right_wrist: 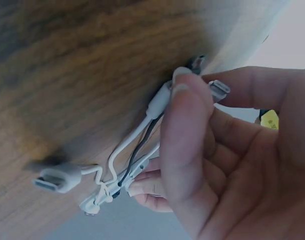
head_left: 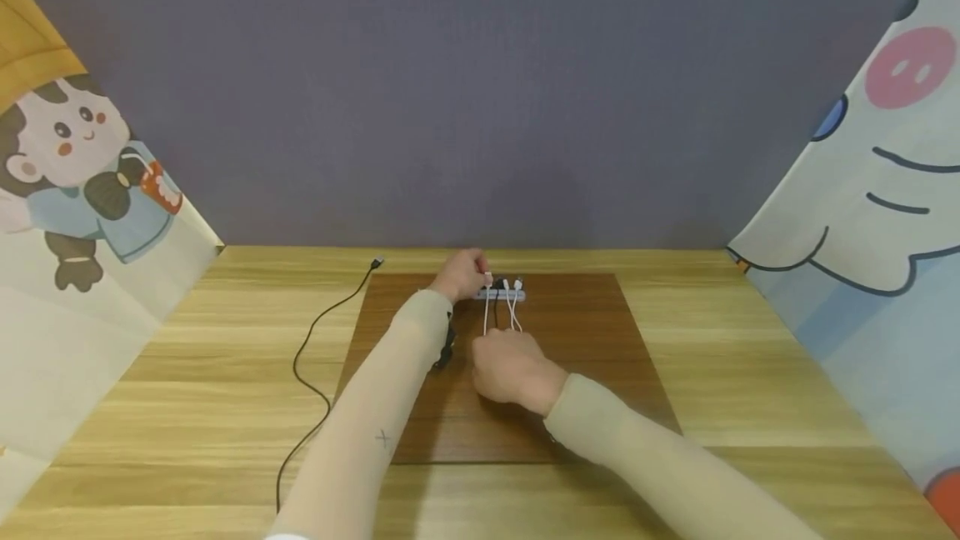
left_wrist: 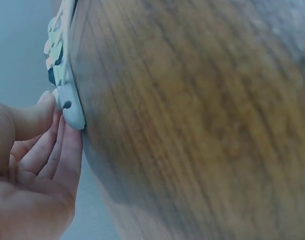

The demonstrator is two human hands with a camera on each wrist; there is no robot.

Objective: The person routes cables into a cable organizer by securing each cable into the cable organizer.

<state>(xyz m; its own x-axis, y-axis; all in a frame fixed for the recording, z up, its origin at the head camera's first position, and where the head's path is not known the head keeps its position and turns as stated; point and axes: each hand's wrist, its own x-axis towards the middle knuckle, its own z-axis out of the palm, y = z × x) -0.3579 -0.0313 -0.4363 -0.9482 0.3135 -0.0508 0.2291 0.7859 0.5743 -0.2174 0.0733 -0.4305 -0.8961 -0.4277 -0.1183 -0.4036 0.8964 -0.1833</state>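
Observation:
A pale cable holder (head_left: 517,296) sits near the back of the brown board, with several cables in its slots. My left hand (head_left: 461,273) pinches a white USB plug (head_left: 488,278) at the holder's left end; in the left wrist view its thumb and fingers close around the holder's end (left_wrist: 75,112). Nearer the front, my right hand (head_left: 513,369) pinches the other end of the white cable (head_left: 486,315), its metal connector (right_wrist: 220,90) sticking out past the thumb. Beside those fingers lie a white plug (right_wrist: 159,101) and a black plug (right_wrist: 198,63). A white USB-C plug (right_wrist: 57,179) is farther off.
A loose black cable (head_left: 296,365) with a USB plug (head_left: 377,262) snakes over the light wood table (head_left: 187,373) at left. The brown board (head_left: 592,357) lies under both hands. A dark grey panel (head_left: 480,107) stands behind, with printed cartoon panels on both sides.

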